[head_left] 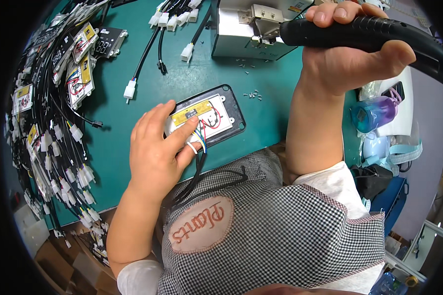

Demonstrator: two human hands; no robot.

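A black rectangular plastic housing lies on the green table in front of me, with a white circuit board set into it. Along the board runs a yellow strip, with thin red wires beside it. My left hand steadies the housing by its left side, a fingertip resting on the board close to the coloured wires and black cable. Raised at the upper right, my right hand is wrapped round a black electric screwdriver. The screwdriver's tip end meets the metal front of a box-shaped screw feeder.
Loose small screws lie right of the housing and below the feeder. A large heap of wired boards and white connectors covers the table's left. Cables with white plugs lie at the back. A blue-purple bottle stands at the right.
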